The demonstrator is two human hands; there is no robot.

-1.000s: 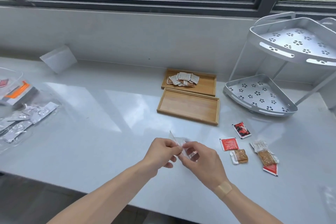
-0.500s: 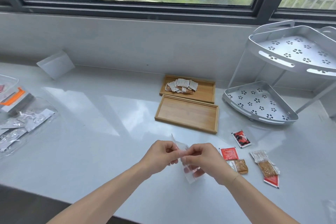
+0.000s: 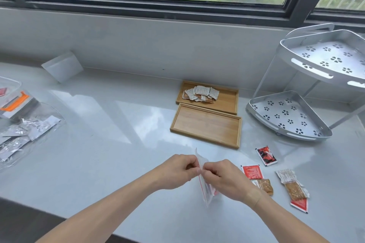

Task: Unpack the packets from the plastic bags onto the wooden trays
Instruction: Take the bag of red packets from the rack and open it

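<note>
My left hand [image 3: 177, 170] and my right hand [image 3: 223, 178] both pinch the top edge of a small clear plastic bag [image 3: 206, 193] with a red zip strip, held upright above the counter. Something red shows inside it. Beyond my hands lie two wooden trays: the near tray [image 3: 205, 125] is bare, the far tray [image 3: 227, 97] holds a pile of white and brown packets [image 3: 200, 93]. Several loose packets lie to my right, among them a red and black one [image 3: 266, 155], a red one [image 3: 252, 171] and brown ones [image 3: 263, 185].
A white two-tier perforated metal rack [image 3: 286, 116] stands at the right. At the left edge lie a clear bag of silver sachets [image 3: 23, 134] and a container with an orange part [image 3: 14, 102]. A white card [image 3: 62, 66] leans on the wall.
My hands have shifted slightly on the bag's top, and the bag has turned from tilted to hanging edge-on below my fingers. The view has tipped a little.
</note>
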